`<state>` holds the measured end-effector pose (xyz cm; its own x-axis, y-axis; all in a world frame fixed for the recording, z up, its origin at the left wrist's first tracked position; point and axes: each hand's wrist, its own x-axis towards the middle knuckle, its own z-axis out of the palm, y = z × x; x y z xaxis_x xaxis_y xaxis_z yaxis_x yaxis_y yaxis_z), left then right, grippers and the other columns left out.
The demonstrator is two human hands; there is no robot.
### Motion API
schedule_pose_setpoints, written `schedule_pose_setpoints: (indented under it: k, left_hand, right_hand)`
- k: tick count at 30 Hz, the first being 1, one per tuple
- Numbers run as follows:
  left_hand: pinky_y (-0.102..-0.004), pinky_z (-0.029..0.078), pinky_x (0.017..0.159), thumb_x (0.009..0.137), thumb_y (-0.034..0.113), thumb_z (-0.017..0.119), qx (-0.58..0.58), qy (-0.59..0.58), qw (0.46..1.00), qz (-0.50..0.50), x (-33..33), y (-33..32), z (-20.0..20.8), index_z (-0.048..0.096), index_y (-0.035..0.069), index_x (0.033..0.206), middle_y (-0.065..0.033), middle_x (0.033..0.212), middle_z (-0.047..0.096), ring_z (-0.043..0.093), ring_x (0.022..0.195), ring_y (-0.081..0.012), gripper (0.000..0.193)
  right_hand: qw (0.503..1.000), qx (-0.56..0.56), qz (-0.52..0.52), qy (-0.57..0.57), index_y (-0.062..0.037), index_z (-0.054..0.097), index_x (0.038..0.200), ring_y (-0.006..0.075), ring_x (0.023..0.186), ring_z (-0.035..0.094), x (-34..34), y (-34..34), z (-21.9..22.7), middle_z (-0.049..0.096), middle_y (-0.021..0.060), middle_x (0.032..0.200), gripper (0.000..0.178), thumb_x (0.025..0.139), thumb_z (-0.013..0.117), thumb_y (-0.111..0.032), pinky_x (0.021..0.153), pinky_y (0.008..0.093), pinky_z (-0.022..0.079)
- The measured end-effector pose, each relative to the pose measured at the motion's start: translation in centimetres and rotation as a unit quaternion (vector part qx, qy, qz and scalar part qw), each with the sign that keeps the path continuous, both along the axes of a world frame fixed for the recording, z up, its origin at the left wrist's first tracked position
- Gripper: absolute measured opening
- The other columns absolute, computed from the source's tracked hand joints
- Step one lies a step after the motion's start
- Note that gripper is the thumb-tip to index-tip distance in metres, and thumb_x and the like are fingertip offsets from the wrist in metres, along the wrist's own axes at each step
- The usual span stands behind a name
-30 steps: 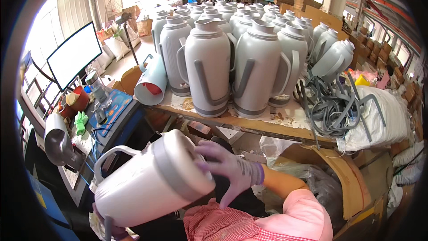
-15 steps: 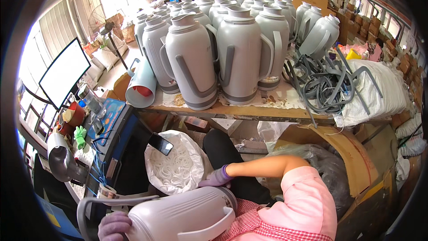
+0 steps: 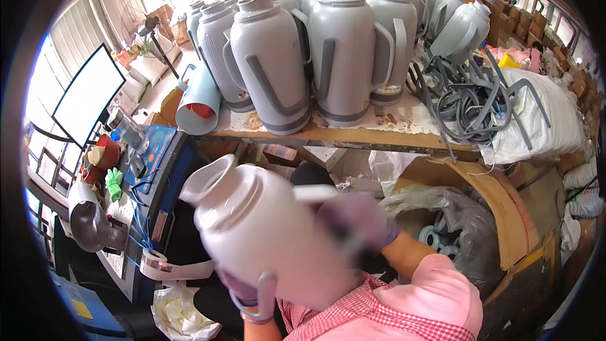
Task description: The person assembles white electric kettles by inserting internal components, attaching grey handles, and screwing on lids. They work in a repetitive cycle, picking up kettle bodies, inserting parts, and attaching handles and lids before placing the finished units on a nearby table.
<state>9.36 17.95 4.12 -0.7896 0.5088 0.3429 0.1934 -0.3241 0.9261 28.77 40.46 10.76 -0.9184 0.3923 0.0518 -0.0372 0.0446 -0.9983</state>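
Observation:
A light grey thermos jug (image 3: 271, 233) leans across my lap, its spout (image 3: 211, 180) toward the upper left. My left hand (image 3: 243, 290), in a purple glove, grips the jug low on its near side, by a grey handle (image 3: 266, 297); the jug hides part of the fingers. At the jug's right side, by a pale handle-like part (image 3: 315, 193), is my gloved right hand (image 3: 356, 221). Motion smears its fingers, so I cannot make out its grip.
Rows of similar jugs (image 3: 344, 57) stand on the bench (image 3: 391, 136), with dark grey strips (image 3: 461, 101) heaped at right. A cardboard box (image 3: 499, 208) with plastic and pale blue-grey parts is below. Left are a monitor (image 3: 88, 95) and a tape roll (image 3: 153, 264).
The jug has been raised from lying across my lap and turned spout-up. My right hand has moved up and right from its base. The bag of white rings and the phone no longer show.

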Motion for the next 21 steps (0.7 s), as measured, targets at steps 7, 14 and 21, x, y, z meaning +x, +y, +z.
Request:
schedule_pose_setpoints:
  k: [7, 14, 21]
  left_hand:
    - [-0.0436, 0.039, 0.110, 0.098, 0.031, 0.047, -0.189, -0.018, 0.967, -0.173, -3.7, -0.1, 3.1, 0.057, -0.008, 0.130, -0.0197, 0.126, 0.063, 0.057, 0.122, -0.0306, 0.051]
    - [-0.0446, 0.023, 0.119, 0.087, 0.025, 0.066, -0.155, 0.066, 0.906, -0.389, 3.7, 7.7, 2.2, 0.024, 0.000, 0.155, -0.0240, 0.158, 0.027, 0.029, 0.146, -0.0356, 0.084]
    - [-0.0416, 0.029, 0.117, 0.084, 0.012, 0.060, -0.152, 0.006, 0.964, -0.219, -0.3, 3.9, 3.7, 0.040, -0.005, 0.146, -0.0232, 0.150, 0.041, 0.039, 0.141, -0.0352, 0.067]
  right_hand:
    - [0.937, -0.029, -0.328, 0.113, -0.0028, 0.056, 0.131, 0.0200, 0.105, 0.061, 8.4, 2.0, 1.2, 0.064, 0.0100, 0.119, 0.096, 0.089, 0.027, -0.084, 0.089, 0.0343, 0.050]
    - [0.767, -0.199, -0.559, 0.243, -0.0102, 0.061, 0.101, 0.0117, 0.062, 0.050, 6.8, 3.6, 4.0, 0.054, -0.0013, 0.076, 0.064, 0.096, 0.039, -0.070, 0.056, 0.0254, 0.041]
    - [0.736, 0.090, -0.592, 0.316, -0.0007, 0.026, 0.154, 0.0300, 0.146, 0.030, 12.6, 8.5, 5.9, 0.031, 0.0158, 0.159, 0.077, 0.102, 0.032, -0.058, 0.119, 0.0496, 0.022]
